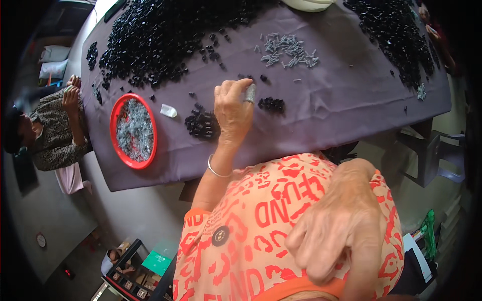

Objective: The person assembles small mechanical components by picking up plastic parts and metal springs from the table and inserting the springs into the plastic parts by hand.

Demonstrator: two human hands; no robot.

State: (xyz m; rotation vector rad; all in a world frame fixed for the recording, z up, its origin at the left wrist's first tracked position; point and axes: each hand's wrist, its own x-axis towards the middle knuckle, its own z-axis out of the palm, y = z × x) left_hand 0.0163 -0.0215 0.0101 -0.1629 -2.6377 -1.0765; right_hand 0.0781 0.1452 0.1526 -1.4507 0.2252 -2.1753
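My left hand is over the table, its fingers curled and closed, with a grey wrap on one finger. Whatever may sit between the fingertips is too small to make out. Beside its wrist lies a small pile of black plastic pieces, and a smaller black cluster is on its other side. My right hand is raised close in front of my patterned orange shirt, away from the table. Its fingers are bent inward and their tips are partly hidden, so anything in them is out of sight.
A red plastic basket of small grey pieces stands left, near a white rounded piece. Large black heaps cover the far left and the far right. Grey pins lie between them. Another person sits at the left edge.
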